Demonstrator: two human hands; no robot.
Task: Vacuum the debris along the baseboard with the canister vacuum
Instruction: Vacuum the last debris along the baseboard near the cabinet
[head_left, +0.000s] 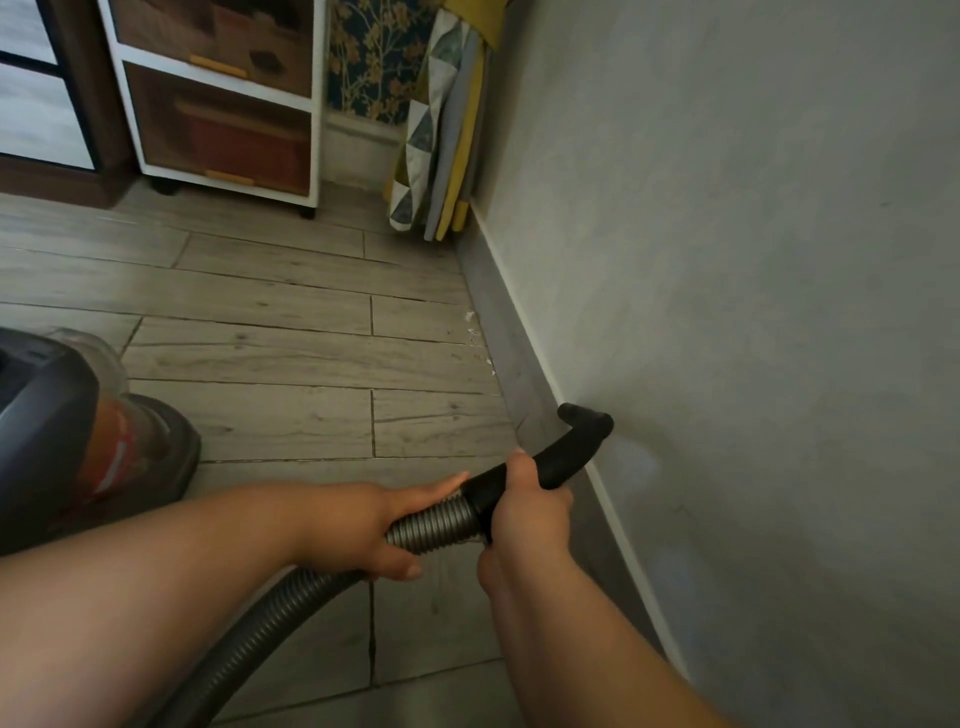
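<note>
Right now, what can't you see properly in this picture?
All in the head view:
- Canister vacuum: cut off by the left edge, so only part shows.
- Hose: runs out past the bottom edge, so its join to the canister is unseen.
- Debris by the baseboard: white specks, too small to identify.
- Right hand: its fingertips are hidden behind the black nozzle it grips.

The canister vacuum (78, 431) sits at the left edge of the frame and is cut off there. Its hose (249, 639) runs out past the bottom edge. The left hand (358, 525) wraps the hose, with some fingers tucked out of sight. The right hand (524, 514) covers part of the black handle (566, 457). White bits (475, 338) by the baseboard (514, 364) are too small to tell. The top edge cuts the drawer unit (218, 93).
</note>
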